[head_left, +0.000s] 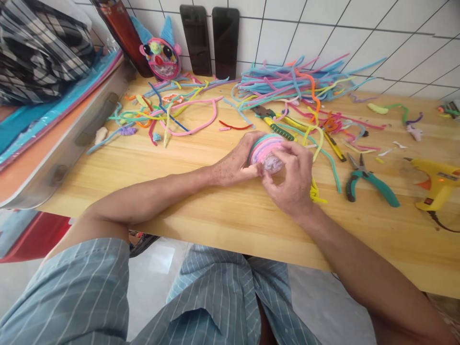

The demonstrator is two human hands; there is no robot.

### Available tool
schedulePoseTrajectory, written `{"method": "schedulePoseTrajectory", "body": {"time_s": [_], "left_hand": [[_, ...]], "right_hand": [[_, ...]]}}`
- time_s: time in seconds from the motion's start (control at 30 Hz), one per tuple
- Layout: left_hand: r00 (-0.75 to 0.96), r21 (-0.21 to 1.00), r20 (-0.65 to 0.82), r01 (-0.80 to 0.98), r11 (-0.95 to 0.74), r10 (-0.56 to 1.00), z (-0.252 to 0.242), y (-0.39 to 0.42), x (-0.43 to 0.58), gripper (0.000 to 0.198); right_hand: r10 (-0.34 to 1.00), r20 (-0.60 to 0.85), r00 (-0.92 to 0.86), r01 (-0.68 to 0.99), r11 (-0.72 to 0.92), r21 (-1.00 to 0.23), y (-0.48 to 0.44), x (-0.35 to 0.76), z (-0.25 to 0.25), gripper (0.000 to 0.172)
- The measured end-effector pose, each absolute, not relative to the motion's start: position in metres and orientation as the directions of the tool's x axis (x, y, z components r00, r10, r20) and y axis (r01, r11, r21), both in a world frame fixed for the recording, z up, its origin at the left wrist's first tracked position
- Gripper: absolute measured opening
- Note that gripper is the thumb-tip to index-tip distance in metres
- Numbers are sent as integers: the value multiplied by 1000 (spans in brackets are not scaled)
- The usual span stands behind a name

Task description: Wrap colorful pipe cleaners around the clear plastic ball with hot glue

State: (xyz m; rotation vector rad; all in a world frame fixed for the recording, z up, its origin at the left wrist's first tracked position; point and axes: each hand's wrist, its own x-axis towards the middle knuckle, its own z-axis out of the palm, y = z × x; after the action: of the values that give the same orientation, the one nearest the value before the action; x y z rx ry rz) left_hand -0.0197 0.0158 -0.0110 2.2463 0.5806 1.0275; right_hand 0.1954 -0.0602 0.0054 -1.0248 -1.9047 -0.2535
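A round ball (266, 147) wrapped in rings of pink, lilac and green pipe cleaner sits between my hands, just above the wooden table. My left hand (235, 162) is closed around its left side, thumb along the near edge. On the right side, my right hand (293, 178) grips it with bent fingers and thumb. A clear, crinkled patch of the ball shows between the fingertips. Whether a loose pipe cleaner end is pinched there, I cannot make out. Yellow pipe cleaner pieces (316, 192) lie beside my right hand.
Behind are a pipe cleaner pile (283, 84), yellow-handled pliers (271, 122) and a finished-looking figure (161, 57). Two phones (225, 43) lean on the tiled wall. Teal pliers (372, 179) and a yellow glue gun (436, 182) lie right. A plastic bin (89, 122) stands left.
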Motion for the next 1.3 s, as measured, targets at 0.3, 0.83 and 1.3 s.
{"method": "schedulePoseTrajectory", "body": {"time_s": [0.3, 0.83, 1.3], "left_hand": [[622, 700, 492, 133, -701, 609, -7, 15, -22, 95], [634, 684, 514, 103, -722, 578, -8, 17, -22, 100], [623, 643, 552, 104, -758, 554, -10, 17, -22, 96]], "right_hand": [[576, 783, -237, 752, 619, -228, -60, 199, 4, 52], [602, 766, -225, 706, 643, -298, -63, 202, 6, 55], [584, 771, -255, 735, 635, -237, -62, 203, 9, 60]]}}
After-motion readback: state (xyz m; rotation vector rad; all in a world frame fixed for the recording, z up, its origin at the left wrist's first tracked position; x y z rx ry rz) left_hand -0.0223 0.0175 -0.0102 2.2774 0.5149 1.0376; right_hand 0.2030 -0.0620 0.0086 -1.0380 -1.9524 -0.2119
